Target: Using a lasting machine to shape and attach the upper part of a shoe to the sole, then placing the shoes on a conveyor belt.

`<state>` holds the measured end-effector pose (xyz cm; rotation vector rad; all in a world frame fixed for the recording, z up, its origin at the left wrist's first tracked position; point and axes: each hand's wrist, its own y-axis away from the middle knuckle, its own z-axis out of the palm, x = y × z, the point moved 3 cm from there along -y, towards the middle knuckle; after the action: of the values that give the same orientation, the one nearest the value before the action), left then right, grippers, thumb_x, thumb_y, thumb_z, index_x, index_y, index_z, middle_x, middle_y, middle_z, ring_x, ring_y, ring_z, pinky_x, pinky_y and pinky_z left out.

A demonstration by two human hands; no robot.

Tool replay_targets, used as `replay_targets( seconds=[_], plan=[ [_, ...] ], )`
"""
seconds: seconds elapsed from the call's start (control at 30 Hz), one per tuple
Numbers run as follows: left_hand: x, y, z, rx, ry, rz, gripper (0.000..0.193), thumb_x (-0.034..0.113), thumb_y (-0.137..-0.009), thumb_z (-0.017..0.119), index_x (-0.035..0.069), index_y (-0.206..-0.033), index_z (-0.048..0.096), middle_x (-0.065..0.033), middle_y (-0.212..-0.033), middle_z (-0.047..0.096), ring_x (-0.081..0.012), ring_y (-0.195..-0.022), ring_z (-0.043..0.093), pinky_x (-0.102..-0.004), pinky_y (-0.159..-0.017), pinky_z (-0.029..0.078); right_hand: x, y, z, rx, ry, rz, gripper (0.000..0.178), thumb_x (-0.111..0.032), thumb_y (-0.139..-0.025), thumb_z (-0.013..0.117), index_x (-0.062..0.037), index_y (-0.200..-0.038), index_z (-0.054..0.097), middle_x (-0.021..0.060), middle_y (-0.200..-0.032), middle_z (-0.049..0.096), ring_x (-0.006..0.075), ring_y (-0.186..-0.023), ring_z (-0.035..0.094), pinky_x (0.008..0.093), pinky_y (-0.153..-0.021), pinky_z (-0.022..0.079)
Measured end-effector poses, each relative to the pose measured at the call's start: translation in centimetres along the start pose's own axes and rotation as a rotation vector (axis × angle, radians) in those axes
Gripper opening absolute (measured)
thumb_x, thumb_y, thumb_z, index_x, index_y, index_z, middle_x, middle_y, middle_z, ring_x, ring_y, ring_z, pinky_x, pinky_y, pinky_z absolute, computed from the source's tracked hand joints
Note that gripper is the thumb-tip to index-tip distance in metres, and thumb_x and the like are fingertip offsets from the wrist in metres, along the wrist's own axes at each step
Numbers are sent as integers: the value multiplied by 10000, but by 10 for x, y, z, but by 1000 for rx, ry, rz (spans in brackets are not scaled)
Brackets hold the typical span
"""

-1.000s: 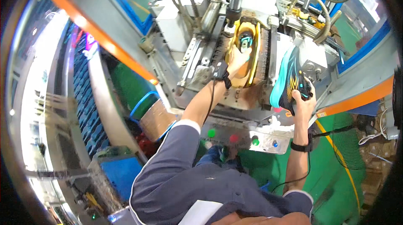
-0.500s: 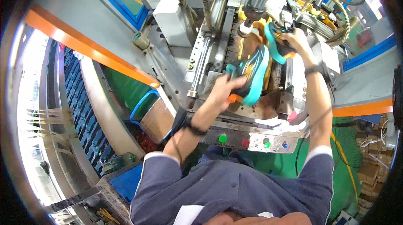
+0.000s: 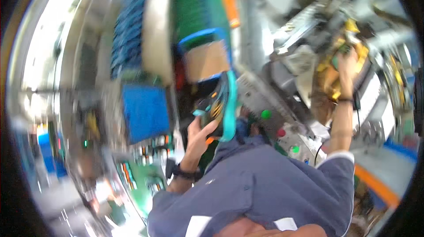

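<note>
My left hand is closed round a black shoe with a teal sole and orange details. It holds the shoe upright in front of my body, to the left of the machine's button panel. My right hand reaches out to the machine's yellow fixture. Its fingers are bent round something small and dark with a bit of teal beside it, too blurred to name.
Left of the shoe are a brown board in a blue frame and a blue panel. More shoes are at lower left. An orange bar runs at lower right. Green buttons mark the control panel.
The view has swung left and is smeared. My left hand has carried its shoe away from the machine towards my body. My right hand is still at the machine; its shoe no longer shows clearly.
</note>
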<state>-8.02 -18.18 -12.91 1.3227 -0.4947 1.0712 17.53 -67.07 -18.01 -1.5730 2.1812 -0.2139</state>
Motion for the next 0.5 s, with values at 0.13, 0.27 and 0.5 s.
replay_targets(
  seconds=[0.13, 0.27, 0.5],
  plan=[
    [-60, 31, -13, 142, 91, -47, 346, 116, -864, 625, -60, -1154, 557, -83, -1030, 636, -139, -949, 610, -297, -813, 501, -130, 169, -59, -16, -497, -405, 107, -79, -840, 623, -45, -931, 667, 115, -839, 647, 286, -742, 598, 376, -700, 475],
    [-136, 67, -53, 280, 388, -79, 369, 104, -839, 671, -108, -1118, 557, -138, -1036, 643, -200, -887, 649, -330, -787, 539, -142, 278, 49, -398, -521, -606, 110, -88, -841, 590, -64, -939, 632, 124, -908, 617, 308, -905, 574, 394, -777, 464],
    [-213, 151, -126, 843, 727, -1, 274, 53, -814, 685, -70, -1042, 596, -122, -964, 645, -216, -839, 647, -343, -744, 542, -114, 303, 109, -462, -418, -715, 197, -88, -855, 559, -33, -1026, 639, 158, -1016, 629, 349, -980, 563, 422, -889, 431]
  ],
)
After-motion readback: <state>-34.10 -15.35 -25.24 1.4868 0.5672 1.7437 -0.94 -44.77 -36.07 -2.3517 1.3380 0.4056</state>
